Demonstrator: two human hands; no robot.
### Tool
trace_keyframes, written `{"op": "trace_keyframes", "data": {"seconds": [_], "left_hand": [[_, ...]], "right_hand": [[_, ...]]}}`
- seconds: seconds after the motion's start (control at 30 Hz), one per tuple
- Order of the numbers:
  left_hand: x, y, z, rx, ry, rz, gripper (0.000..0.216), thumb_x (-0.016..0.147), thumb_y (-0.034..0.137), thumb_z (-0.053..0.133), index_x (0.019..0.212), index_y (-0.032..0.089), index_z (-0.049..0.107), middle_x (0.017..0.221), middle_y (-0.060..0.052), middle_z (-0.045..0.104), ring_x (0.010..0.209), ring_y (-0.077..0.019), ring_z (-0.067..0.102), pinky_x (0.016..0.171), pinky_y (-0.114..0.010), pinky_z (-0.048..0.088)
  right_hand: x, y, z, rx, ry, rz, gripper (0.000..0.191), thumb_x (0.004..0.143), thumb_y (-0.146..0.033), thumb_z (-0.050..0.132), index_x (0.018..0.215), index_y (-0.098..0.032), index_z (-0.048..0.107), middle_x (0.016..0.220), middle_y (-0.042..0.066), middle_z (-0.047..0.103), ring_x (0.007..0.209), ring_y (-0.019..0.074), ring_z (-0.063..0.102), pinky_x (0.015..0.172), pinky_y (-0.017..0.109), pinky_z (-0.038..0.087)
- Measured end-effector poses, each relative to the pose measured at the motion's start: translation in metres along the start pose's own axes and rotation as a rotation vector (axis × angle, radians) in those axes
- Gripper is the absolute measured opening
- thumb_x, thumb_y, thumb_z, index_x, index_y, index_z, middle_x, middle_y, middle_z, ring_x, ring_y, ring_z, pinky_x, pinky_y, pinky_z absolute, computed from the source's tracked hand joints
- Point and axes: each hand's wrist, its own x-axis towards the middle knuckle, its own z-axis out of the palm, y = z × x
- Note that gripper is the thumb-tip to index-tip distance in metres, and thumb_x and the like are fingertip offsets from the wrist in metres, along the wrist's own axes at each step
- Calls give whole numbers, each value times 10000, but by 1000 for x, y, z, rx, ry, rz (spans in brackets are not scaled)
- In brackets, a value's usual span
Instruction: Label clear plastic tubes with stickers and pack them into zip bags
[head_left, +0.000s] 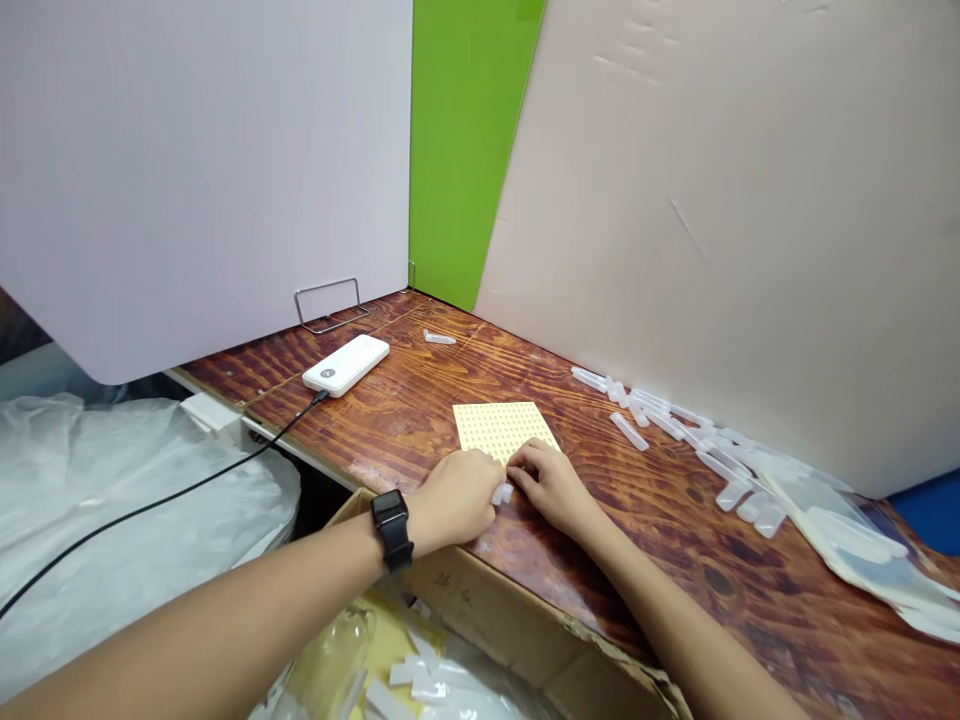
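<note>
Together, my curled left hand point(454, 495) and right hand point(547, 485) meet around a small clear plastic piece point(502, 493) below a pale yellow dotted sheet point(499, 428); any grip cannot be told.

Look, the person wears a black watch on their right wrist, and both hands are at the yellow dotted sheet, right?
Not quite: the black watch is on the left wrist, not the right; the head view shows it. The left hand and right hand are both at the yellow dotted sheet.
</note>
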Motion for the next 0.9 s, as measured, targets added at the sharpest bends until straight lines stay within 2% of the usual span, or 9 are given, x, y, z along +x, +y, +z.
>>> {"op": "trace_keyframes", "data": {"seconds": [0.17,0.37,0.47,0.57,0.73,0.9], "left_hand": [[0,-3,3,-24,30,9,188,675,68,466,768,157,602,846,-141,674,817,-303,638,681,-363,467],[4,-11,7,-116,99,-17,148,693,80,429,685,191,526,776,-83,646,737,-245,608,614,-312,404],[6,-11,5,-193,126,-3,162,695,68,415,719,201,504,761,-47,632,708,-206,587,594,-284,379],[5,-8,3,-265,137,5,199,698,70,421,819,201,510,811,-50,639,723,-211,582,596,-285,375],[5,-7,4,-393,100,24,249,703,80,457,918,192,515,857,-60,642,739,-220,589,631,-292,409],[9,-9,4,-563,24,136,302,683,52,463,944,192,523,962,-37,645,848,-195,599,736,-276,458]], "right_hand": [[1,1,-1,67,60,4,162,810,-126,464,666,-202,469,723,27,517,700,193,474,657,319,372],[-5,-16,-17,287,92,-34,170,883,-303,469,749,-204,497,734,13,518,692,175,498,638,290,410],[-10,-32,-18,447,69,-109,190,903,-334,509,766,-205,535,836,29,547,798,180,524,731,290,429],[-13,-40,-17,566,56,-132,182,910,-332,552,780,-206,568,925,42,548,883,184,521,792,286,415],[-14,-40,-20,567,2,-146,223,918,-361,552,764,-200,564,854,31,543,822,179,511,773,288,397],[-14,-38,-25,583,-108,-171,222,925,-369,536,793,-192,563,845,45,573,812,191,527,753,309,406]]}}
